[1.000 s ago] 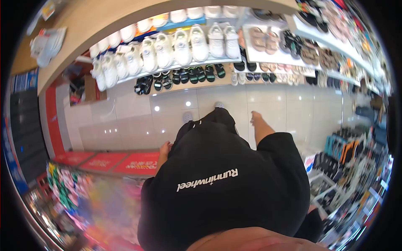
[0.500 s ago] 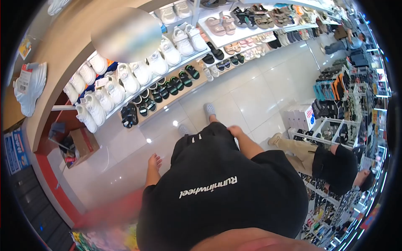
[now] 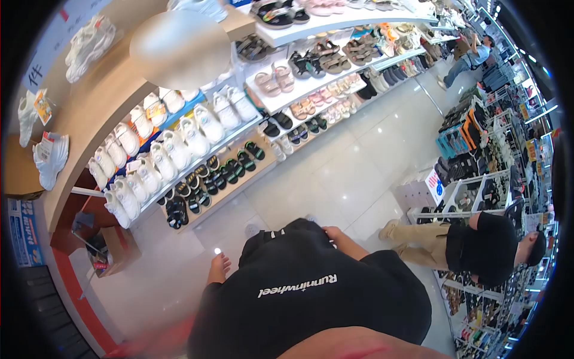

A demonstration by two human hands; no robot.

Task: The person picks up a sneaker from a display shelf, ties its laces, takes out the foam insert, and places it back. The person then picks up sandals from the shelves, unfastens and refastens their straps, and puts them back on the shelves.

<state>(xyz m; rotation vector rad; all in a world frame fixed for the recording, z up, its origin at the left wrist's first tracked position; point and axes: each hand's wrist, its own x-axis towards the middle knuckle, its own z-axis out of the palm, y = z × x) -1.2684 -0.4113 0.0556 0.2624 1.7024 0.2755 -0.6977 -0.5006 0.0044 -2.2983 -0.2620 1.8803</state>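
Observation:
My left hand (image 3: 220, 264) hangs free at my left side above the floor, fingers loosely curled and apart, with nothing in it. At the right edge of my black shorts (image 3: 286, 234) is my right hand (image 3: 332, 234). Its fingers lie against or behind the cloth and are mostly hidden. Nearest in front is a low shelf with black sandals (image 3: 229, 172), some with green trim. Above them stands a row of white sneakers (image 3: 174, 148). Both hands are apart from the shoes.
Tiered shelves (image 3: 281, 102) of sandals run along the far side. An open cardboard box (image 3: 119, 245) sits on the floor at left. At right stands a person in black (image 3: 487, 248) beside racks (image 3: 472, 185); another person (image 3: 474, 58) is farther off.
The view has tilted up and shifted, so the shelves sit lower and more upper shelves show. My shoes are now mostly hidden below my shorts. Both hands stay low at my sides.

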